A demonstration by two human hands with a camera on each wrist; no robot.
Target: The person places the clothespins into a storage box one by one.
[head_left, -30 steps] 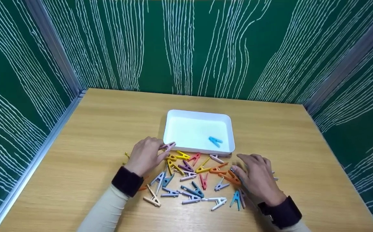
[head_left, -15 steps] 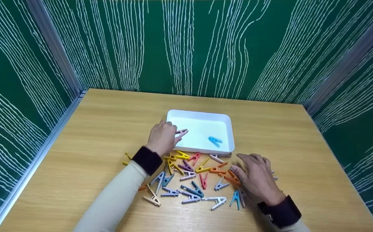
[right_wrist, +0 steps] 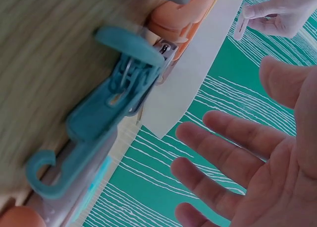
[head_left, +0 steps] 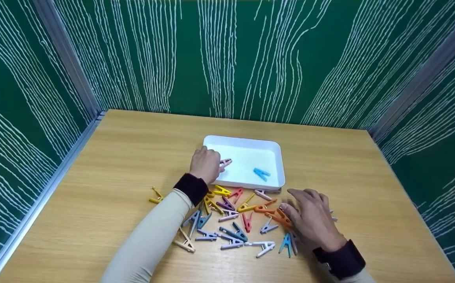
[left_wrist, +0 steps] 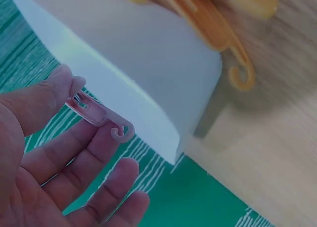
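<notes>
My left hand [head_left: 205, 164] pinches a pale pink clothespin [left_wrist: 96, 113] between thumb and fingers, over the left part of a white tray [head_left: 247, 184]. In the left wrist view the peg's hooked end points away from the fingertips. A light blue clothespin [head_left: 261, 173] lies inside the tray on the right. To the right of the pile my right hand [head_left: 313, 217] hovers with fingers spread and nothing held. Closest to its thumb is an orange clothespin [head_left: 279, 217]. A teal clothespin [right_wrist: 116, 98] shows large in the right wrist view.
Many-coloured clothespins lie scattered in front of the tray, among them a yellow one [head_left: 222, 191], a red one [head_left: 247, 221] and a white one [head_left: 265, 247]. Green panels [head_left: 188, 59] with white wavy lines enclose the wooden table [head_left: 141, 157] at the back and sides.
My left hand has moved forward and right from the tray's near left corner to above its inside, carrying the pink clothespin. The right hand has stayed nearly still.
</notes>
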